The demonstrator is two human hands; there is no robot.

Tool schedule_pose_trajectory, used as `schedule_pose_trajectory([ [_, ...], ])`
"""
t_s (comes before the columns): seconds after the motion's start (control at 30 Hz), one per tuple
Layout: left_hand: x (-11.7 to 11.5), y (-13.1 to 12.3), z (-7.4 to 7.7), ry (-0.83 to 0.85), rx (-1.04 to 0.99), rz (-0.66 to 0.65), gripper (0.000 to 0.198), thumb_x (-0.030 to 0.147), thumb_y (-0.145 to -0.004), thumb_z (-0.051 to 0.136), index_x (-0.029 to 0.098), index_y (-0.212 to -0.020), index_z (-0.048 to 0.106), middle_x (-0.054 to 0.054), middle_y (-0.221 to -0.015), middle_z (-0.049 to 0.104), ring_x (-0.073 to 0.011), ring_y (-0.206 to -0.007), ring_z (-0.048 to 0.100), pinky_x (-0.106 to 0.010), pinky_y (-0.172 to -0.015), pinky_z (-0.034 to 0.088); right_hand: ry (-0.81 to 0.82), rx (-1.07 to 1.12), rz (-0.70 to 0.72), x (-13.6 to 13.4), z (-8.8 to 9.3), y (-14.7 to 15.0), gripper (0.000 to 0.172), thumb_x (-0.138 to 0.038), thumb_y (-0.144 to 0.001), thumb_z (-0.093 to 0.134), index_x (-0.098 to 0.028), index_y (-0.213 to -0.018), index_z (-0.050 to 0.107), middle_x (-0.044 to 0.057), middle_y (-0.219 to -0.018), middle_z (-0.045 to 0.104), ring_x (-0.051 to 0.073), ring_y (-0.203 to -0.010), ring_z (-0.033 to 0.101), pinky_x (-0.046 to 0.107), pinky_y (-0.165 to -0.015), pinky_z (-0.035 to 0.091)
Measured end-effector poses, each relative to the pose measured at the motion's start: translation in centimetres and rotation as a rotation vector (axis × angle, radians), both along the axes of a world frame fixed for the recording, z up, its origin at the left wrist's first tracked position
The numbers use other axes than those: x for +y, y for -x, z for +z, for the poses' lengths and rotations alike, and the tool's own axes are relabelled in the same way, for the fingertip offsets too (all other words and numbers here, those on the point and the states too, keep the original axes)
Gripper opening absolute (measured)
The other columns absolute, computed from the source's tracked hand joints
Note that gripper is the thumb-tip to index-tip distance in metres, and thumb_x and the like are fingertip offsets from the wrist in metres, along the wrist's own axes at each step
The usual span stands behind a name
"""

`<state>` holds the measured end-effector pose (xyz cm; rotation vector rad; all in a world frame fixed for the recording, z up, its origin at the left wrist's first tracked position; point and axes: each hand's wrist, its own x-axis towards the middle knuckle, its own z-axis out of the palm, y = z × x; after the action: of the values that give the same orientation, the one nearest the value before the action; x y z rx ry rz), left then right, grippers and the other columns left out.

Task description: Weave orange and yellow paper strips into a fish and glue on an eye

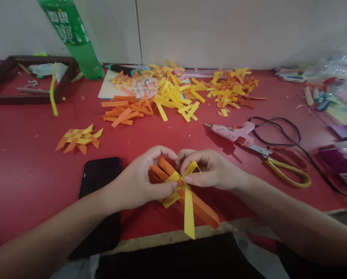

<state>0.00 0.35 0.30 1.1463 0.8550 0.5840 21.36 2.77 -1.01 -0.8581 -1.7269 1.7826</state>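
- Centre of our clock, over the near edge of the red tabletop (36,174): an orange-and-yellow woven paper piece (181,192), held between both hands.
- Left hand (141,184) at 9 o'clock, thumb pressed on the weave, fingers curled round the far side; that clamp looks meant to stop anything slipping apart.
- Right hand (211,170) at 2 o'clock, thumb and fingers pinching a looped yellow strip (193,166) right beside the weave, presumably for fine control.
- A yellow tail (189,217) dangles towards 6 o'clock; same strip or not, I can't tell. Orange ends (204,211) stretch out to 5.
- Over at 10, a fish-shaped woven figure (80,138) lies well apart, perhaps so it stays uncrushed; a black phone (99,172) sits at 9.
- Loose orange strips (125,110) at 11, yellow strips (173,97) at 12: grouped by colour, likely for easy picking. Mixed paper scraps (234,91) at 1.
- Between 1 and 2, a pink glue gun (234,133); scissors (291,174) at 3, handles turned nearward, handy for the right, I'd say.
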Motion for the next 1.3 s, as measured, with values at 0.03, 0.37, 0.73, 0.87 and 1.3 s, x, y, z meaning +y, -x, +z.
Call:
schedule_pose_trajectory([
  [0.03, 0.0, 0.0, 0.0, -0.004, 0.01, 0.002, 0.034, 0.017, -0.077, 0.073, 0.02, -0.104, 0.05, 0.006, -0.079, 0.06, -0.0084, -0.068, 0.058, -0.019, -0.062, 0.047, 0.013, -0.004, -0.004, 0.0, 0.0, 0.0, 0.007, -0.02, -0.075, 0.074, -0.015, -0.074, 0.07, 0.001, -0.085, 0.061, 0.01, -0.076, 0.058, 0.026, -0.073, 0.046],
  [0.37, 0.0, 0.1, -0.1, -0.167, 0.245, 0.059, 0.039, 0.029, -0.077, 0.073, 0.022, -0.109, 0.052, 0.003, -0.082, 0.06, -0.0114, -0.065, 0.057, -0.023, -0.058, 0.046, -0.145, -0.122, -0.098, -0.3, 0.2, 0.3, 0.007, -0.023, -0.077, 0.071, -0.017, -0.073, 0.068, 0.002, -0.087, 0.063, 0.012, -0.076, 0.06, 0.026, -0.07, 0.049],
  [0.73, 0.1, 0.3, -0.9, -0.182, 0.339, 0.124, 0.042, 0.029, -0.074, 0.073, 0.021, -0.11, 0.053, 0.001, -0.087, 0.065, -0.0156, -0.075, 0.061, -0.028, -0.067, 0.05, -0.461, -0.206, -0.175, -1.1, 0.2, 0.6, 0.006, -0.013, -0.074, 0.07, -0.019, -0.076, 0.07, 0.003, -0.088, 0.063, 0.012, -0.075, 0.06, 0.025, -0.067, 0.049],
  [0.87, 0.1, 0.3, -0.8, -0.177, 0.286, 0.113, 0.041, 0.026, -0.074, 0.073, 0.022, -0.108, 0.052, 0.003, -0.085, 0.064, -0.0142, -0.074, 0.061, -0.025, -0.065, 0.048, -0.415, -0.196, -0.171, -1.1, 0.2, 0.6, 0.004, -0.015, -0.074, 0.069, -0.019, -0.074, 0.069, 0.003, -0.088, 0.063, 0.012, -0.072, 0.059, 0.025, -0.066, 0.049],
  [1.3, 0.0, 0.2, -0.6, -0.155, 0.28, 0.094, 0.038, 0.027, -0.076, 0.074, 0.022, -0.104, 0.05, 0.004, -0.081, 0.061, -0.0121, -0.069, 0.057, -0.025, -0.063, 0.047, -0.171, -0.12, -0.152, -0.7, 0.1, 0.6, 0.005, -0.019, -0.076, 0.07, -0.017, -0.072, 0.067, 0.003, -0.088, 0.061, 0.011, -0.075, 0.06, 0.024, -0.067, 0.049],
])
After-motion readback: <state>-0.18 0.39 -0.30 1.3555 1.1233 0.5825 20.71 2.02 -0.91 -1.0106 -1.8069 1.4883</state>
